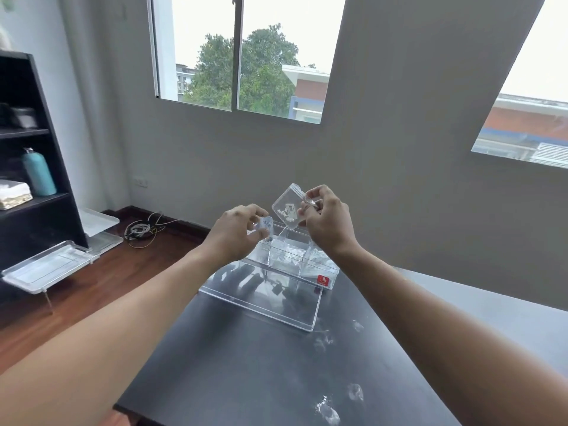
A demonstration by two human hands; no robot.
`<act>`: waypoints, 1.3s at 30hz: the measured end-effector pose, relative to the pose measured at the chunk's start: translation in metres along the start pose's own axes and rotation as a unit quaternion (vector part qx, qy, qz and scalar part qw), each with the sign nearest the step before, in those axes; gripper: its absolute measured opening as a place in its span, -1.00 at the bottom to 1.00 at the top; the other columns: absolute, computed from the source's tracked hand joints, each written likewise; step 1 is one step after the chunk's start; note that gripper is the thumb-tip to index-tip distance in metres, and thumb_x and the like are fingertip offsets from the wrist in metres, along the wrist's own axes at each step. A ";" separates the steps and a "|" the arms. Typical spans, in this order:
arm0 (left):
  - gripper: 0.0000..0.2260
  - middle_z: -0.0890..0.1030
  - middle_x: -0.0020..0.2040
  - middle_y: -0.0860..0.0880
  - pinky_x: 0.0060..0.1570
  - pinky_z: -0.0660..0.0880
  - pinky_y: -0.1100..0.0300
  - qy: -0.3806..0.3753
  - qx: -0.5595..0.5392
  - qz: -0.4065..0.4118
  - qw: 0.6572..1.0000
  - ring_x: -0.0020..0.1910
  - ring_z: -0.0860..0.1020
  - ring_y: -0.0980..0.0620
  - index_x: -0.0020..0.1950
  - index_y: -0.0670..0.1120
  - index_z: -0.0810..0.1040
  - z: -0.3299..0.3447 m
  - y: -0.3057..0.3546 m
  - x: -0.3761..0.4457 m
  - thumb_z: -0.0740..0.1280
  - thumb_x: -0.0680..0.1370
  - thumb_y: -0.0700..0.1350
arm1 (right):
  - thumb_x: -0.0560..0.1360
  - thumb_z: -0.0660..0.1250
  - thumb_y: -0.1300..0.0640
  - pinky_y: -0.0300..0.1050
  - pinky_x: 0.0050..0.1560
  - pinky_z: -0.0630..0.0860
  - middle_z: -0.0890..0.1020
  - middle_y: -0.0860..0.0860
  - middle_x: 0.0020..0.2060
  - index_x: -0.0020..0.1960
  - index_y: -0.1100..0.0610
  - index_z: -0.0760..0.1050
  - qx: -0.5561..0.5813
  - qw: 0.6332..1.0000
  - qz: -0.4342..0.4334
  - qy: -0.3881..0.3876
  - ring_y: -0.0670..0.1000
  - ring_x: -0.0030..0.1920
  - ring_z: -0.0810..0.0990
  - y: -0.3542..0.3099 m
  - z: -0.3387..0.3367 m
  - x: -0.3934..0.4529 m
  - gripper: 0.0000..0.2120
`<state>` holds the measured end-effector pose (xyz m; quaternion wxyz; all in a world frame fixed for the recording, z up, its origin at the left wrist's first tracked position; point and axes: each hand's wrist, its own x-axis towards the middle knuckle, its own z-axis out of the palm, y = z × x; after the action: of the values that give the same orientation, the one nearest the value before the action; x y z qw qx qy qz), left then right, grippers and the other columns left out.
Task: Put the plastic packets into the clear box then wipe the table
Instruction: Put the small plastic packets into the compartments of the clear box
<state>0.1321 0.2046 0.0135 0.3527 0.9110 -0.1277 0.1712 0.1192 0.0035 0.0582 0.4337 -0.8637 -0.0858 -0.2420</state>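
Note:
A clear box [319, 273] with dividers and a red sticker stands at the far edge of the dark table [246, 370]. Several packets lie inside it. Its clear lid [261, 295] lies flat in front of it. My right hand [325, 221] holds a clear plastic packet [287, 207] with small white pieces by its top edge, above the box. My left hand [236, 232] pinches a smaller packet [266, 226] with bluish contents over the box's left side.
Pale smudges [327, 412] mark the table at the near right. To the left stand a black shelf [27, 167] with a teal bottle, clear trays [49, 265] on the wooden floor, and loose cables [141, 230] by the wall.

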 end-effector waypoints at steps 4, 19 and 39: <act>-0.79 0.55 0.25 0.05 0.29 0.44 -0.07 -0.023 0.053 0.012 0.998 0.29 0.44 -0.02 0.05 0.10 0.67 0.010 -0.005 0.002 0.34 0.57 0.17 | 0.59 0.27 0.17 0.10 -0.08 0.64 0.71 0.05 -0.21 0.04 0.07 0.53 -0.012 1.000 -0.013 0.004 0.11 -0.19 0.71 -0.003 0.005 -0.003 -0.92; -0.73 0.64 0.16 0.12 0.25 0.24 -0.08 -0.027 0.185 -0.017 0.982 0.26 0.49 -0.03 0.14 0.17 0.64 0.011 0.011 0.006 0.18 0.62 0.16 | 0.60 0.27 0.16 -0.11 -0.18 0.47 0.53 -0.11 -0.38 0.02 0.14 0.56 -0.008 1.000 -0.007 0.002 0.00 -0.28 0.54 -0.002 0.013 -0.011 -0.90; -0.71 0.52 0.17 0.04 0.07 0.42 0.07 -0.021 0.013 0.001 1.000 0.10 0.54 0.00 0.23 0.00 0.33 0.005 -0.021 -0.005 0.31 0.59 0.04 | 0.63 0.27 0.01 -0.07 0.26 0.48 0.71 0.10 0.14 0.30 0.15 0.58 -0.075 0.986 -0.025 -0.145 0.11 0.19 0.63 0.003 0.041 -0.019 -0.67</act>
<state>0.1359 0.2167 -0.0050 0.3382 0.9187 -0.1335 0.1540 0.1173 0.0352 0.0262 0.3444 -0.9173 -0.1509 -0.1310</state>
